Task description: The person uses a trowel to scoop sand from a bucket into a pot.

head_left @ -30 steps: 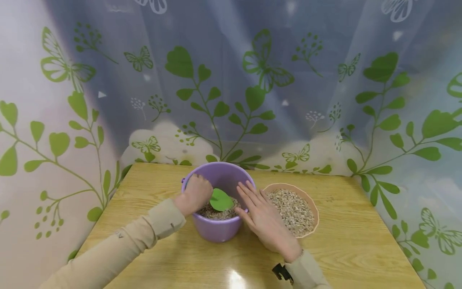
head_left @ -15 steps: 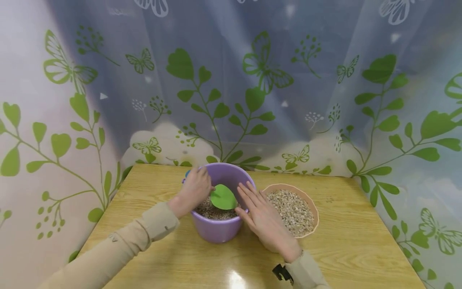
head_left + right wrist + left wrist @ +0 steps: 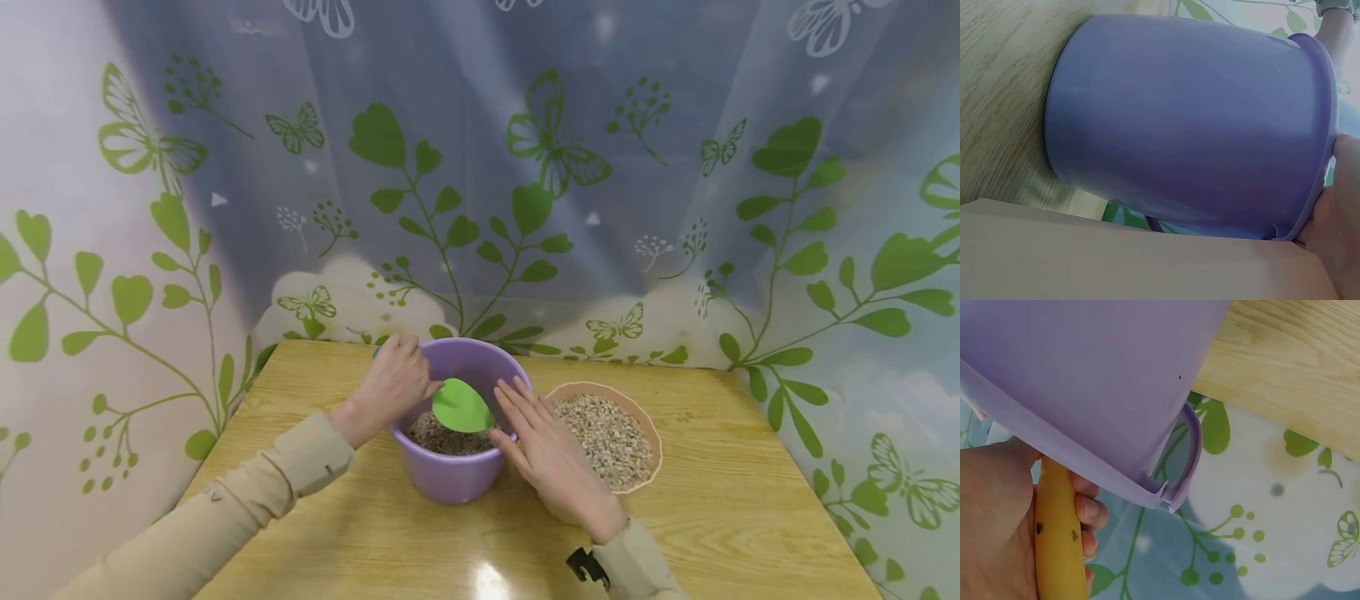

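Note:
My left hand (image 3: 384, 385) grips a small trowel over the left rim of a purple bucket (image 3: 452, 479). The trowel's rounded green blade (image 3: 462, 406) hangs tilted inside the bucket, above the gritty material (image 3: 450, 437) at the bottom. In the left wrist view, the fingers wrap round the yellow handle (image 3: 1060, 531), just outside the bucket wall (image 3: 1097, 381). On the bucket's right side lies my right hand (image 3: 551, 450), its fingers extended over the rim. The right wrist view shows this hand (image 3: 1342, 219) at the rim of the purple bucket (image 3: 1191, 125).
Right of the bucket stands a peach-coloured bowl (image 3: 651, 417) filled with pale grit (image 3: 607, 442), partly behind my right hand. Both containers are on a wooden table (image 3: 720, 500). A curtain (image 3: 465, 167) printed with leaves and butterflies hangs behind it.
My left hand has drawn left and slightly up, out towards the rim. The green blade has risen from the grit and shows more of its surface. My right hand stays in place.

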`<state>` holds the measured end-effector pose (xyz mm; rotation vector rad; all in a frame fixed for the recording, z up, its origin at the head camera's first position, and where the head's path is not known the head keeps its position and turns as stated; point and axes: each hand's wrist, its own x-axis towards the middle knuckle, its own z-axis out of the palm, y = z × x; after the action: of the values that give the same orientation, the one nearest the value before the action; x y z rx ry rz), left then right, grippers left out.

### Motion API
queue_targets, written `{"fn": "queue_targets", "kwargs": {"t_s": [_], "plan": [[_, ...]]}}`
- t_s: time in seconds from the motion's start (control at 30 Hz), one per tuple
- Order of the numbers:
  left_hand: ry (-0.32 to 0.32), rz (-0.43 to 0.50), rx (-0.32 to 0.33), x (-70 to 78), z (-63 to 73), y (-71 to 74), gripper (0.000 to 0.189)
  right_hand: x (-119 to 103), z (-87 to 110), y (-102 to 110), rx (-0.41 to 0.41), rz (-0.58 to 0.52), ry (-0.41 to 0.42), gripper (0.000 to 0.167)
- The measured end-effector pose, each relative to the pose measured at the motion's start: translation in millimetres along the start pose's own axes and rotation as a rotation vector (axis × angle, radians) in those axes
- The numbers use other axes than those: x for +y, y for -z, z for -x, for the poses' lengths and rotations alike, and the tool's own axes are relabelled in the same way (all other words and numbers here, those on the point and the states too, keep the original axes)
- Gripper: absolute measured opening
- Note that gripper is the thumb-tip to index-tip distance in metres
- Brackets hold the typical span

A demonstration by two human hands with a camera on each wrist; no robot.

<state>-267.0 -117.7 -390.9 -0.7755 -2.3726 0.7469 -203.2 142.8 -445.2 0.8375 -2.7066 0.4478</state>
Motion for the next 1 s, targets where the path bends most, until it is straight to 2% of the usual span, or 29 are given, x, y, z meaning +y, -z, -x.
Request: {"fn": "queue_targets", "kwargs": {"t_s": [0.17,0.33,0.6,0.8,1.0], "plan": [[-0.01,-0.031,-0.042,-1.7,0.0,0.2,0.061,1,-0.2,0,-0.007,-0.001,-0.005,0.064],[-0.032,-0.083,-0.049,-4.9,0.2,-4.0,0.063,1,-0.2,-1,-0.008,0.002,-0.007,0.064],[-0.036,-0.079,-0.062,-10.1,0.8,-7.8,0.064,1,-1.0,-1,0.002,-0.006,-0.005,0.064],[-0.046,-0.201,-0.171,-9.3,-2.4,0.8,0.064,1,-1.0,-1,0.0,-0.001,-0.001,0.064],[-0.091,-0.323,-0.282,1.0,-9.5,6.2,0.038,2,-1.2,-2,-0.003,-0.002,-0.003,0.064]]}}
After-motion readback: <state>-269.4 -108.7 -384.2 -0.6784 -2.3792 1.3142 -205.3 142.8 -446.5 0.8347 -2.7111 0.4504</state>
